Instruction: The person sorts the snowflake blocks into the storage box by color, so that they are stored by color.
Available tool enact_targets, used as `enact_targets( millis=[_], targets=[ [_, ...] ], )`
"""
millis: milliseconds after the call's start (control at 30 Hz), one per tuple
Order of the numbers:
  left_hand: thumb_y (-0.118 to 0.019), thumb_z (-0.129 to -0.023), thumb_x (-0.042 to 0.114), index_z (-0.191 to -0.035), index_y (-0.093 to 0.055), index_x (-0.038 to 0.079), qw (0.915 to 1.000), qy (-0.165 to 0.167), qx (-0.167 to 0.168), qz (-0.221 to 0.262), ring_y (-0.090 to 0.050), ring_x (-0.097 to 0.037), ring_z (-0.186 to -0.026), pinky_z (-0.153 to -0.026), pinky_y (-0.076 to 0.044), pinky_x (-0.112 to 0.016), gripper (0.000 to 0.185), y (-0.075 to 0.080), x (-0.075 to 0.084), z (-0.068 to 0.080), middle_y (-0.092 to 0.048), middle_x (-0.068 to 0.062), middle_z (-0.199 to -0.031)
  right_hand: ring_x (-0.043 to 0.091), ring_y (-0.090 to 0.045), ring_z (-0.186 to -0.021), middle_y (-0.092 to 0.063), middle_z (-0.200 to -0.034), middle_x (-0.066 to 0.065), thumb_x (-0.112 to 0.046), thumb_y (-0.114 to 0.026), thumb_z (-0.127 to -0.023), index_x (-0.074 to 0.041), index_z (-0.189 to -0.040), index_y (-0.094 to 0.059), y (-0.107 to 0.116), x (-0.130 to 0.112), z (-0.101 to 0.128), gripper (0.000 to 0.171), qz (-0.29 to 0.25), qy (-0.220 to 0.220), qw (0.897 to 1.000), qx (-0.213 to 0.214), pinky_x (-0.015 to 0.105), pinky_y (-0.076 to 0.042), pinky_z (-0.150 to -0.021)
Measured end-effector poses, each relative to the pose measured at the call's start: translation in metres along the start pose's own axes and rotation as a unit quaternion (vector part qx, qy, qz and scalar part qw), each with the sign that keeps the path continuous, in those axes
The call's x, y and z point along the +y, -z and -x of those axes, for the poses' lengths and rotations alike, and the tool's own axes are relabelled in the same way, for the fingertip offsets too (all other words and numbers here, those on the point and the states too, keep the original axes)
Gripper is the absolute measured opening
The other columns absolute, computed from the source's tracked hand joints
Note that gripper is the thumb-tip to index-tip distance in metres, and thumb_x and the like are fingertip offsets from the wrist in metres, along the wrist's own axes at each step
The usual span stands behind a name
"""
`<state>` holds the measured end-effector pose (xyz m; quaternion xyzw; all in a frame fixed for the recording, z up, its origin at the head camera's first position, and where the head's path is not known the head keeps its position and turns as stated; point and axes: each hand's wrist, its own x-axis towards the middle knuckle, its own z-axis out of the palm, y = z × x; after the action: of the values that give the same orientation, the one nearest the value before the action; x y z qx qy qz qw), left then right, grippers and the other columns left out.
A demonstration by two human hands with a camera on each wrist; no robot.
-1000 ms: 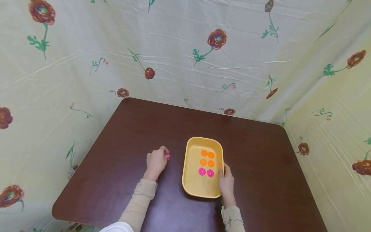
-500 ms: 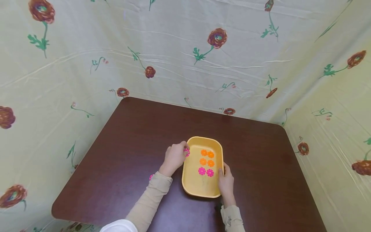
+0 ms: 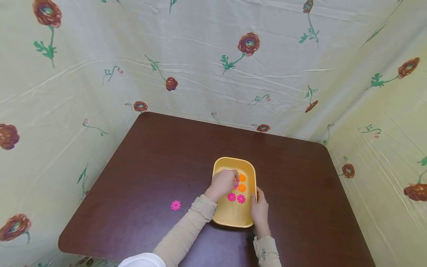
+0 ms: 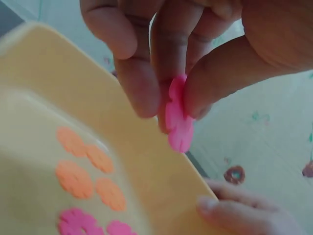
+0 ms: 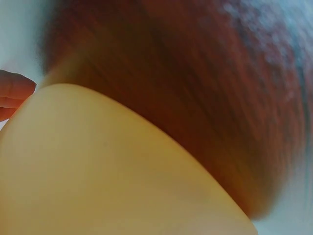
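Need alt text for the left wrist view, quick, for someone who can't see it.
The left hand pinches a pink flower piece between thumb and fingers above a yellow tray. Four orange flower pieces and two pink ones lie inside it; the right hand holds its rim.

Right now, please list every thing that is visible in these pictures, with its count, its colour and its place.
tray: one, yellow, on the table, nearer the front edge.
orange flower pieces: four, orange, lying flat in the tray at its far end.
pink flower pieces in the tray: two, pink, side by side behind the orange ones, toward the person.
held pink flower piece: one, pink, pinched on edge above the tray.
loose pink flower piece: one, pink, on the table left of the tray.
table: one, dark brown.
cloth: cream with red flowers, around the table.
left hand: over the tray, pinches the held piece.
right hand: grips the tray's right rim.
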<state>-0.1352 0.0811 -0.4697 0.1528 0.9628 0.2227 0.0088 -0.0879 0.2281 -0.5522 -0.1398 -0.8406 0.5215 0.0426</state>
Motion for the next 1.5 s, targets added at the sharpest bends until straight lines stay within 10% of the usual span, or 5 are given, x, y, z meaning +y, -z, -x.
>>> enact_targets(
  millis=[767,1500],
  targets=[
    [-0.072,-0.068,0.012,-0.066,-0.062,0.013,0.9780,0.011,-0.178,-0.109,-0.051,-0.014,-0.059,-0.053,-0.047,-0.035,0.011,-0.049,0.036,0.001,-0.060,0.001,-0.074,0.035,-0.053,-0.110,-0.051,-0.127,0.022,-0.009,-0.043,-0.095,-0.001,-0.133,-0.041,0.000,0.002,-0.001,0.039,0.005,0.016,1.000,0.008,0.049,-0.043,-0.088],
    [-0.068,-0.076,0.013,-0.076,-0.066,0.016,0.9802,0.016,-0.143,-0.136,-0.060,-0.016,-0.066,-0.051,-0.048,-0.034,0.004,-0.069,0.041,0.004,-0.064,-0.001,-0.078,0.034,-0.054,-0.107,-0.055,-0.122,0.022,-0.008,-0.045,-0.092,-0.001,-0.130,-0.046,0.002,-0.002,0.000,0.038,0.009,0.031,0.999,0.028,0.048,-0.043,-0.088]
  ],
)
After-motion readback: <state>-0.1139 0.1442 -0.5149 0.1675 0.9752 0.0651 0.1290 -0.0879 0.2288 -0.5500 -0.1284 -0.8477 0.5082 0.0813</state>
